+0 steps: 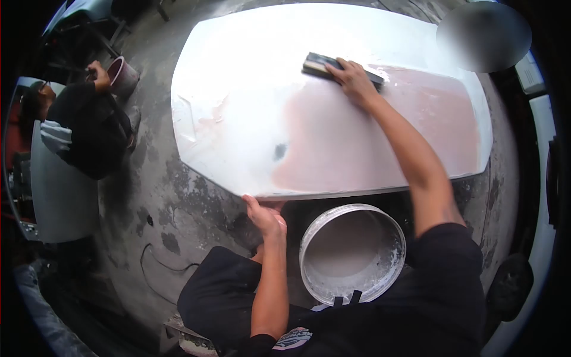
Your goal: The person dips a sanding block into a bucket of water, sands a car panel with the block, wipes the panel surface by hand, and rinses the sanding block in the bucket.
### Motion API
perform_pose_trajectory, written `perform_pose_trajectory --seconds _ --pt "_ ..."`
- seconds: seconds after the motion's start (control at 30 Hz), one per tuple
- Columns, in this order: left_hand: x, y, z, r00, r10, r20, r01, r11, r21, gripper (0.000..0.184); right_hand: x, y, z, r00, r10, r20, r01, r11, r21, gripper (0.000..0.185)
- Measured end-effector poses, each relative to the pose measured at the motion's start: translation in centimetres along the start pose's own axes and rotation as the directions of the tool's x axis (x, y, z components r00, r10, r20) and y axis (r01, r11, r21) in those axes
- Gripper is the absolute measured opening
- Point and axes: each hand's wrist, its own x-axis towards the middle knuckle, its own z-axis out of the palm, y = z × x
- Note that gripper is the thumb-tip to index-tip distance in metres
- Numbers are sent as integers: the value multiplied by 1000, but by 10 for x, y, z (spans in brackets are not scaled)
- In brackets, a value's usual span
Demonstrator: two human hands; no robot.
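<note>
A large white car body panel (238, 77), which looks like a hood, lies flat before me with pinkish sanded patches and a small dark spot. On its far middle part, my right hand (354, 83) grips a long dark sanding block (321, 62) pressed against the surface. My left hand (266, 217) clasps the near edge of the panel, thumb at the rim and fingers partly hidden beneath. Between my arms, below that edge, stands a round white bucket (389, 279) holding cloudy greyish liquid.
To the left a person (83, 122) in dark clothes crouches by a reddish bucket (125, 77) and a pale panel (62, 196). A thin cable (144, 268) runs over the stained concrete floor (148, 184). A blurred round patch covers the upper right.
</note>
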Motion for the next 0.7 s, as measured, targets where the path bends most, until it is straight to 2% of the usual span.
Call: perform_pose_trajectory --seconds 0.03,0.1,0.17,0.23,0.27,0.3,0.33,0.43,0.5,0.53,0.57,0.63,0.7 --pt "0 -4 4 1000 -5 16 5 1000 -6 67 19 11 29 991 45 -128 -57 994 -92 48" --pt "2 -1 -6 1000 -15 23 16 999 -46 66 0 -8 18 993 69 -99 -68 998 5 51" --pt "5 -1 -5 997 -73 5 74 996 -44 66 -90 -8 3 975 -169 -147 170 985 0 55" --pt "1 2 -4 998 -57 20 57 998 -15 66 -198 -31 -43 963 -261 -68 265 963 50 60" --pt "-2 3 -2 998 -52 25 52 999 -9 66 -232 -33 -66 962 -271 20 270 961 63 59" --pt "1 1 0 998 -49 28 49 999 -13 66 -245 -26 -80 953 -289 97 282 956 74 59" --pt "-2 -1 -1 999 -46 5 46 999 -6 66 -228 -8 -73 932 -360 35 357 932 64 59" --pt "2 3 0 1000 9 11 -10 999 36 66 -94 30 -39 972 -225 -65 227 974 16 58" --pt "-3 3 3 1000 12 22 -13 1000 18 65 -11 53 -4 999 28 -43 -29 999 -27 53" --pt "-1 3 1 1000 -28 -1 28 999 36 65 5 44 -2 986 161 33 -159 986 -41 53" --pt "-1 4 -1 999 -32 1 32 999 42 65 -10 41 -3 985 167 35 -166 985 -40 53" --pt "3 -1 -3 999 -32 -25 32 999 13 65 -67 23 -5 994 -8 -106 2 999 -52 55" --pt "-1 -1 1 999 -37 -39 37 999 12 65 -167 -2 -40 967 -222 -123 222 975 -20 59"
